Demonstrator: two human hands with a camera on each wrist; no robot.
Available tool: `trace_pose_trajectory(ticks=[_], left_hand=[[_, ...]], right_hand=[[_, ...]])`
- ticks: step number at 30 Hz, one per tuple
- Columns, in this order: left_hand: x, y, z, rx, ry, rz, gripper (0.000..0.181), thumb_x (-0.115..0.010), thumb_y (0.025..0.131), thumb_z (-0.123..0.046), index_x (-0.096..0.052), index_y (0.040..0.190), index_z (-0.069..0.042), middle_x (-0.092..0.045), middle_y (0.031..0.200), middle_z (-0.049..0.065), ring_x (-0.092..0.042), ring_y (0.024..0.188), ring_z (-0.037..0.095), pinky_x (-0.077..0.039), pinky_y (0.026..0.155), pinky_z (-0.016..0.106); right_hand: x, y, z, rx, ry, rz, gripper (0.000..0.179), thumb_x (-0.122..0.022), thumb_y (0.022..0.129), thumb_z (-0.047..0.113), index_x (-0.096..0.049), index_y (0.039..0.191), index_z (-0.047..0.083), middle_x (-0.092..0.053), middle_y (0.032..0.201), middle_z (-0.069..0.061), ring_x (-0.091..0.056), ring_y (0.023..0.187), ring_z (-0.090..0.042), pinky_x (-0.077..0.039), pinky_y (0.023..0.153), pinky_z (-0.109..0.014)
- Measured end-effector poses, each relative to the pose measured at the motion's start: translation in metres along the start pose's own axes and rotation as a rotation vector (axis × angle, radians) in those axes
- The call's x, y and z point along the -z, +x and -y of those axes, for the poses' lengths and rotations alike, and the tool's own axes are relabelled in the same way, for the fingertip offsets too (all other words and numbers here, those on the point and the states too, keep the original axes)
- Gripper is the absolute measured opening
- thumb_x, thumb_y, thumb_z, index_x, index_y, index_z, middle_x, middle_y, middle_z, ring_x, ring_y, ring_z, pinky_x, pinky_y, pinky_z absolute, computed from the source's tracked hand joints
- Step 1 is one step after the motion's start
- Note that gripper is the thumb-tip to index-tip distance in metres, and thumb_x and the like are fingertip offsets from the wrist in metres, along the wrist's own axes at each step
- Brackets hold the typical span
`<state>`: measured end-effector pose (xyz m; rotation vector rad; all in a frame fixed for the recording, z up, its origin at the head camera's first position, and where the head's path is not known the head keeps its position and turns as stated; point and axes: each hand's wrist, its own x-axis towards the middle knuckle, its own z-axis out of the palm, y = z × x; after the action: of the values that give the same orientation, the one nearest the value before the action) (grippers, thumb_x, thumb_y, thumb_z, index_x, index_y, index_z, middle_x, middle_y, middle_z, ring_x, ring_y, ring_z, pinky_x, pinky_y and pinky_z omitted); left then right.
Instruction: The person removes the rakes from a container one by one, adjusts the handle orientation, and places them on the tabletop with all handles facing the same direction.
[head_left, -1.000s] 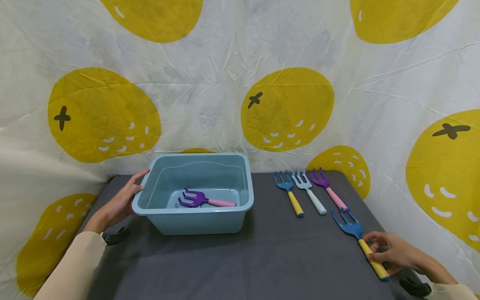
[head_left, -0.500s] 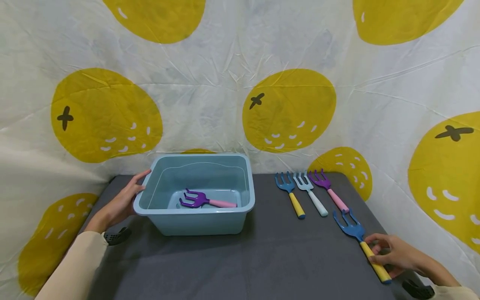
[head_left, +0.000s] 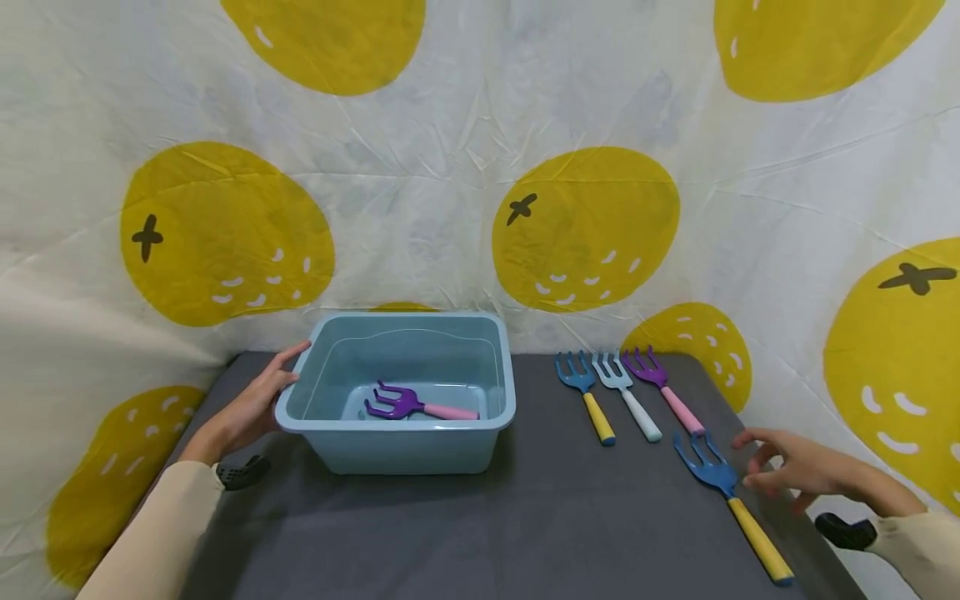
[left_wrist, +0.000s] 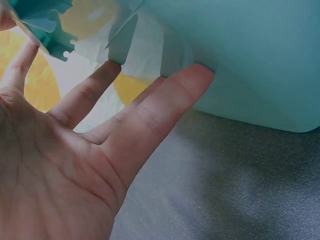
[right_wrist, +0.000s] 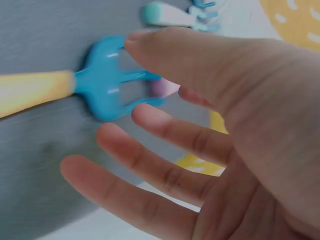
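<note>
My left hand (head_left: 251, 408) rests against the left side of a light blue basin (head_left: 397, 426); the left wrist view has its straight fingertips on the basin wall. Inside the basin lies a small purple hand fork (head_left: 401, 403) with a pink handle. On the right, my right hand (head_left: 813, 468) hovers beside a blue hand fork (head_left: 759, 538) with a yellow handle, which lies on the table. Nothing is between its parted fingers. In the right wrist view, the thumb overlaps the tines of the blue fork (right_wrist: 102, 80); whether it touches them I cannot tell.
Behind that fork lie three more: a blue one with yellow handle (head_left: 598, 417), a white one (head_left: 641, 415) and a purple one with pink handle (head_left: 681, 408). A fruit-print cloth (head_left: 420, 233) hangs behind the dark grey table (head_left: 570, 533).
My right hand has let go of the blue fork's yellow handle and moved up and right, off it. The left hand stays on the basin. The head view has shifted slightly.
</note>
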<state>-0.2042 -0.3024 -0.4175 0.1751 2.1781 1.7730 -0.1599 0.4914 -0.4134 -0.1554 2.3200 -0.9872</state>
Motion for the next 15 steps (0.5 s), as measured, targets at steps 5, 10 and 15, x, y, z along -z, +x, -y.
trace_pose_trajectory(ticks=[5,10,15], left_hand=[[0.000,0.001,-0.001,0.000,-0.005,-0.006,0.063,-0.039,0.110,-0.038,-0.007,0.165,-0.037,-0.008,0.166,0.019,-0.037,0.133,0.053,-0.054,0.089,0.053],[0.001,0.000,0.001,-0.003,0.000,-0.002,0.063,-0.038,0.110,-0.037,-0.007,0.164,-0.038,-0.008,0.166,0.018,-0.038,0.133,0.051,-0.054,0.089,0.052],[0.000,0.000,0.003,-0.004,-0.016,0.006,0.062,-0.038,0.111,-0.036,-0.007,0.164,-0.040,-0.008,0.166,0.018,-0.036,0.135,0.051,-0.054,0.089,0.052]], right_hand=[[0.021,0.010,0.043,0.069,-0.139,-0.045,0.063,-0.075,0.093,0.018,-0.042,0.142,-0.004,-0.059,0.116,-0.020,-0.065,0.093,-0.034,-0.060,0.061,-0.046],[0.037,0.023,0.089,0.163,-0.230,-0.034,0.066,-0.074,0.095,0.019,-0.038,0.146,-0.001,-0.057,0.124,-0.025,-0.064,0.093,-0.029,-0.060,0.065,-0.042],[0.052,0.037,0.141,0.197,-0.284,0.000,0.071,-0.075,0.095,0.023,-0.035,0.149,0.001,-0.054,0.130,-0.029,-0.066,0.097,-0.031,-0.060,0.070,-0.044]])
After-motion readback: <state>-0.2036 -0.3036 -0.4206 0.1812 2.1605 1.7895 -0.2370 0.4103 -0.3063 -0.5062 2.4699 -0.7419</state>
